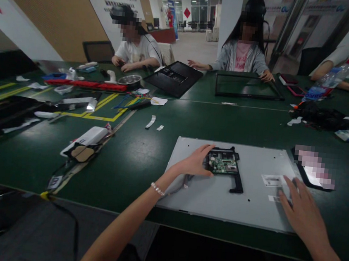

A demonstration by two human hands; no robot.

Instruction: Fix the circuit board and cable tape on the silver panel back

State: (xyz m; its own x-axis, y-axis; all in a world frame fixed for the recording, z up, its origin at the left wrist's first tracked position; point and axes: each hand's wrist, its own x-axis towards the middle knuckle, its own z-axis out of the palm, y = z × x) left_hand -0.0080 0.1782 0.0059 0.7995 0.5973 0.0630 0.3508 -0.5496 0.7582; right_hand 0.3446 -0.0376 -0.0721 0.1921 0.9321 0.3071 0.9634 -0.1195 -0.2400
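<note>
A flat grey metal panel point(256, 214) lies on the green table in front of me. On it sits a black bracket point(238, 183) with a green circuit board point(222, 164) inside. My left hand point(198, 161) spans the left end of the bracket, thumb at its lower edge and fingers at its upper edge. Thin wires point(184, 183) run out under my left wrist. My right hand point(304, 204) is over the panel's right edge, close to white labels point(271, 180). Its fingers are apart and slightly blurred, and nothing shows in them.
A phone point(313, 170) lies right of the panel. To the left are a white power tool-like object point(89, 142) and a cable point(77, 228). Across the table, people handle a black panel point(175, 78) and a black frame point(248, 97). A bottle point(327, 84) stands at right.
</note>
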